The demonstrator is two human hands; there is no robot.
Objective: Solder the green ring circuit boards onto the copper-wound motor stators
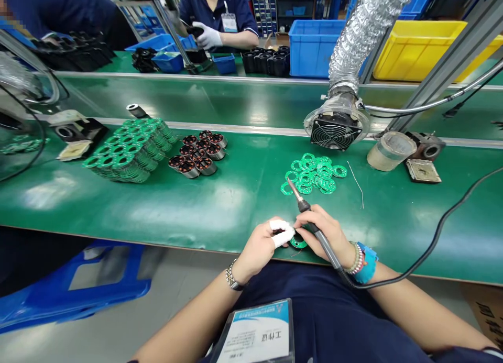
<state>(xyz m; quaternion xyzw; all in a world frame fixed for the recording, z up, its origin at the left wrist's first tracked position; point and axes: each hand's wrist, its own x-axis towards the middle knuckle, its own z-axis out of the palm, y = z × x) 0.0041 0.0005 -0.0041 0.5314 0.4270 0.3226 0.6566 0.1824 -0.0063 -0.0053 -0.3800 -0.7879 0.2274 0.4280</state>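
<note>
Ring (299,244): left and far parts covered by fingers; something dark beneath, hard to make out.
Ring's place: near edge of the bench (231,211), between both hands, right of the left fingertips.
Left hand (257,243): white-covered fingers together at the ring's far left rim; what they pinch is too small to tell.
Right hand (329,231): fingers clamped on the iron (327,248), tips just beside the ring.
Far person (218,20): cut off above.
</note>
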